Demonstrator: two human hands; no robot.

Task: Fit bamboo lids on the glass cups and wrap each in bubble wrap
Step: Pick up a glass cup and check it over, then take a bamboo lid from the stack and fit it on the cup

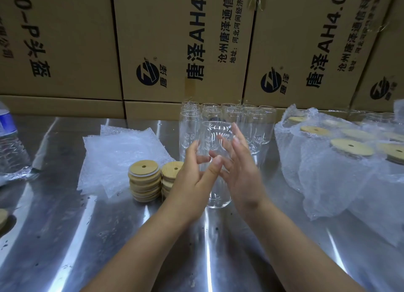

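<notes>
A clear glass cup point(218, 193) without a lid stands upright on the steel table point(87, 237) at the centre. My left hand point(192, 175) grips its left side, thumb in front and fingers behind the glass. The straight fingers of my right hand point(240, 167) lie against the cup's right side. Two stacks of bamboo lids point(144, 182) with centre holes sit just left of my left hand. Flat bubble wrap sheets point(118, 156) lie behind the stacks. Several more bare glass cups point(258, 125) stand in rows behind the held cup.
Several lidded cups wrapped in bubble wrap point(341, 160) crowd the right side. A plastic water bottle point(8, 143) stands at the far left, and part of a lone lid point(2, 219) shows at the left edge. Cardboard cartons point(185, 51) wall off the back.
</notes>
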